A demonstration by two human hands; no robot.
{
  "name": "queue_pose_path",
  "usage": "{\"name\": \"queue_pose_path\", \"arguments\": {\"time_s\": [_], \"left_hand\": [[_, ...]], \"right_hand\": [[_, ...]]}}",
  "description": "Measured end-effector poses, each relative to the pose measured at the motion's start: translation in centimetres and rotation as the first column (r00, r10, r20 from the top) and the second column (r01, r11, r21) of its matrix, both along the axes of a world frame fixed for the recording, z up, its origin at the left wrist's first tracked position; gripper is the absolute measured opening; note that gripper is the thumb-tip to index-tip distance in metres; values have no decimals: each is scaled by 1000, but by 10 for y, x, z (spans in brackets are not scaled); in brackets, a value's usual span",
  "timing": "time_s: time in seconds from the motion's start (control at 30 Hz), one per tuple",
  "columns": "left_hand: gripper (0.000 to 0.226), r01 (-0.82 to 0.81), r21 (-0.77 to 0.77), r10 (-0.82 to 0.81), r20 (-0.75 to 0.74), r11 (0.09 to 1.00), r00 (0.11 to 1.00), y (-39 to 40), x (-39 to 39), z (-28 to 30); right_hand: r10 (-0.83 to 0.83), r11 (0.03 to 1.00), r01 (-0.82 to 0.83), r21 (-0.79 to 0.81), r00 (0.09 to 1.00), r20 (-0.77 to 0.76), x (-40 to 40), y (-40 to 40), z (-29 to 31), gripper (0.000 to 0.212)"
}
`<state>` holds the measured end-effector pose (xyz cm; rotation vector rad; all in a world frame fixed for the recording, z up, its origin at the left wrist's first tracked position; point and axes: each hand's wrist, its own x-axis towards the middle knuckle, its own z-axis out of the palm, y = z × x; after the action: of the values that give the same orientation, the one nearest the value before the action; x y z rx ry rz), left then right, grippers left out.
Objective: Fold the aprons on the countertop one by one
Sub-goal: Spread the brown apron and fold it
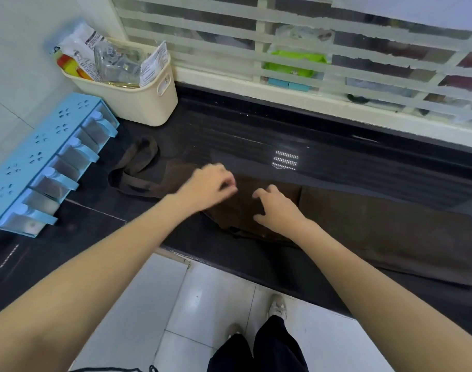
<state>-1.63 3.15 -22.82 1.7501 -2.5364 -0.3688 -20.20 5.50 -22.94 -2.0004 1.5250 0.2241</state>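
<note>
A dark brown apron (377, 232) lies stretched lengthwise along the black countertop (229, 130), from the middle out to the right. Its neck strap (138, 167) loops on the counter to the left. My left hand (208, 186) is blurred, just over the bib end of the apron with loosely curled fingers, and no cloth is lifted under it. My right hand (277, 208) rests on the apron's middle with its fingers spread and bent, beside a fold line in the cloth.
A cream basket (138, 103) full of packets stands at the back left. A blue seasoning box (41, 162) with several drawers lies along the left wall. A barred window (283, 63) runs behind the counter. White floor tiles and my feet are below the front edge.
</note>
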Motion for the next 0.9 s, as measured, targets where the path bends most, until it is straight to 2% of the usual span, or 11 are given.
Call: {"name": "queue_pose_path", "arguments": {"time_s": [0.03, 0.1, 0.2, 0.3, 0.37, 0.43, 0.5, 0.57, 0.67, 0.77, 0.9], "left_hand": [[27, 115, 121, -110, -42, 986, 993, 10, -13, -5], [28, 227, 324, -240, 1, 919, 971, 29, -26, -15], [26, 188, 405, -244, 89, 895, 966, 39, -26, -31], [22, 165, 382, -192, 33, 909, 981, 43, -24, -32], [21, 192, 329, -224, 63, 925, 972, 43, -24, -30], [23, 305, 160, -334, 206, 939, 920, 45, -23, -29], [28, 396, -25, -352, 410, 918, 842, 41, -14, -33], [36, 326, -79, -242, 513, 942, 824, 33, -6, -31], [42, 137, 9, -114, 604, 991, 789, 22, 1, -27], [49, -5, 39, -23, 679, 999, 734, 10, 0, -22], [48, -87, 56, 16, 745, 995, 667, 8, -6, -19]], "right_hand": [[26, 1000, -26, 0, 998, 52, 1, 6, 2, 40], [106, 989, -105, 100, 994, -2, 4, 16, 1, 25], [80, 981, -61, 184, 992, -99, 7, 25, -6, 14], [84, 993, -74, 97, 990, -112, 8, 30, -12, 12], [107, 994, -105, 22, 992, -71, 0, 37, -17, 16], [176, 972, -183, -147, 982, -63, -13, 45, -22, 18], [226, 884, -263, -387, 964, -140, -28, 49, -25, 20], [140, 843, -225, -489, 969, -203, -42, 49, -26, 31], [15, 903, -145, -405, 951, -308, -56, 47, -30, 49], [-1, 922, -138, -362, 933, -359, -54, 51, -37, 58], [-8, 904, -160, -396, 921, -390, -50, 51, -39, 65]]}}
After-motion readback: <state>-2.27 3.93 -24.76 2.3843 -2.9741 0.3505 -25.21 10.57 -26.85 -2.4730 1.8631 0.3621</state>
